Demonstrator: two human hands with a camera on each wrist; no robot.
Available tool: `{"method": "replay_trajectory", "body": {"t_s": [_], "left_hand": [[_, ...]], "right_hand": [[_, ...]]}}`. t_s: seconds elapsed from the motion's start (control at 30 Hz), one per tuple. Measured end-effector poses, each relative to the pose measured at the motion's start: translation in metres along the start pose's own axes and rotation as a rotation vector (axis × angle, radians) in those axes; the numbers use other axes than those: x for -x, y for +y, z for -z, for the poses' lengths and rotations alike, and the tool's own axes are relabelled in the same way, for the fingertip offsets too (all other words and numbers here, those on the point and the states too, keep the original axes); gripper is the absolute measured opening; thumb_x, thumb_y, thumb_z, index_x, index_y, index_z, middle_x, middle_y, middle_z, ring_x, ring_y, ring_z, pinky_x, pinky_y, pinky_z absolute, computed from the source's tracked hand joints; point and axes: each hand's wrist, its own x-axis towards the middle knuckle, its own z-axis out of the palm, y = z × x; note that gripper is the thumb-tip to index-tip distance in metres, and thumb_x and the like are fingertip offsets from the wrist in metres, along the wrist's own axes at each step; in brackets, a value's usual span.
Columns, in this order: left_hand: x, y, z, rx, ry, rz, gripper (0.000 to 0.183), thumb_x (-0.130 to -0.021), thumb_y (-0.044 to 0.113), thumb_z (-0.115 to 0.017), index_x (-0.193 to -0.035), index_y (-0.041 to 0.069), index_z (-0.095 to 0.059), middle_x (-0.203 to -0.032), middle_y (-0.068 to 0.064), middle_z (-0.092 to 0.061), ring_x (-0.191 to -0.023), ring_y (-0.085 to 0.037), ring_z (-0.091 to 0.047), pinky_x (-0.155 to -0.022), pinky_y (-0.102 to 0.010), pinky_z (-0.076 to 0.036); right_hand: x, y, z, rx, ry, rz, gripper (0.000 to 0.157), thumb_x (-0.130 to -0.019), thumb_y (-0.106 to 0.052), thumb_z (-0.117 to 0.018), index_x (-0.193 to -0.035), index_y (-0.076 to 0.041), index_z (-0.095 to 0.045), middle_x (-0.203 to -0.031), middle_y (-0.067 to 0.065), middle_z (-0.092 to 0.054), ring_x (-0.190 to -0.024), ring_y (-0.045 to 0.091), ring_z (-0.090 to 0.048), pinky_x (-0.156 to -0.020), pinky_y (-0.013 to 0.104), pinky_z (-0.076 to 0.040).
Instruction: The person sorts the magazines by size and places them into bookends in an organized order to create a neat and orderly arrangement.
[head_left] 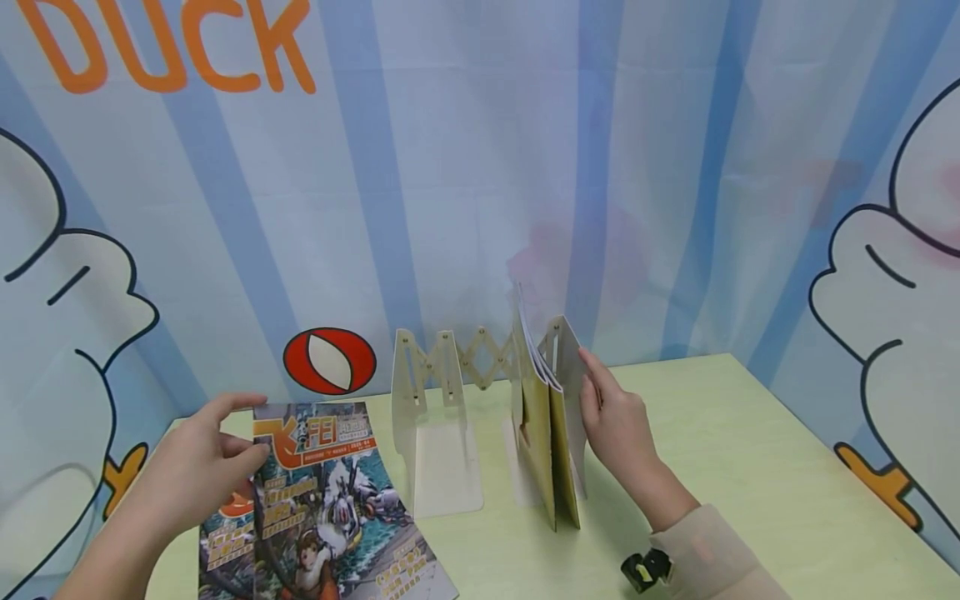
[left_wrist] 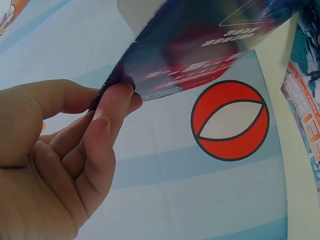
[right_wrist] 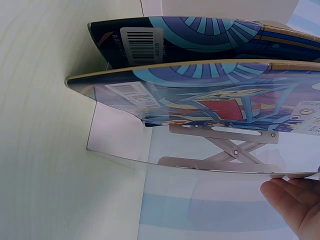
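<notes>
My left hand (head_left: 187, 467) pinches the upper left edge of a glossy magazine (head_left: 337, 500) with an orange title. A second magazine (head_left: 225, 546) shows partly behind it. In the left wrist view, thumb and fingers grip the held magazine (left_wrist: 190, 50) at its corner. A cream expandable bookend (head_left: 447, 479) stands at the table's back. Two thin books (head_left: 542, 442) stand upright in its right section; barcodes on the books (right_wrist: 200, 100) show in the right wrist view. My right hand (head_left: 618, 429) holds the bookend's right end plate by its edge.
The pale wood-look table (head_left: 690, 467) reaches back to a blue striped curtain (head_left: 480, 167) with cartoon ducks. Crossed metal linkage (head_left: 483, 360) joins the bookend's sections. A dark band (head_left: 645, 569) sits near my right sleeve (head_left: 720, 554).
</notes>
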Motion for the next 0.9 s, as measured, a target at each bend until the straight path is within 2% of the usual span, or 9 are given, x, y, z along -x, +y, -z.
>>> {"method": "replay_trajectory", "body": {"t_s": [0.27, 0.5, 0.9], "left_hand": [[0.006, 0.010, 0.004, -0.003, 0.007, -0.012, 0.065, -0.091, 0.015, -0.056, -0.147, 0.005, -0.025, -0.090, -0.013, -0.072, -0.060, -0.017, -0.065, -0.051, -0.035, -0.050], [0.014, 0.018, 0.004, 0.000, 0.017, -0.012, 0.065, -0.092, 0.016, -0.056, -0.147, 0.006, -0.024, -0.088, -0.010, -0.073, -0.058, -0.016, -0.063, -0.054, -0.033, -0.051], [0.028, 0.032, 0.002, -0.021, 0.061, -0.039, 0.065, -0.090, 0.018, -0.058, -0.147, 0.012, -0.027, -0.087, -0.006, -0.073, -0.054, -0.017, -0.058, -0.045, -0.033, -0.044]], "right_hand": [[0.000, 0.000, 0.000, 0.004, 0.003, -0.003, 0.038, -0.092, -0.001, -0.052, -0.130, -0.002, -0.055, -0.047, -0.005, -0.032, -0.040, -0.002, -0.016, -0.038, 0.020, -0.021], [0.001, -0.001, 0.000, 0.006, 0.006, 0.002, 0.038, -0.092, -0.001, -0.052, -0.130, -0.002, -0.056, -0.046, -0.005, -0.032, -0.039, -0.003, -0.016, -0.038, 0.020, -0.021], [0.001, 0.000, 0.000, 0.003, 0.008, 0.005, 0.039, -0.091, -0.001, -0.053, -0.130, -0.001, -0.055, -0.047, -0.005, -0.032, -0.039, -0.002, -0.016, -0.038, 0.020, -0.021]]}}
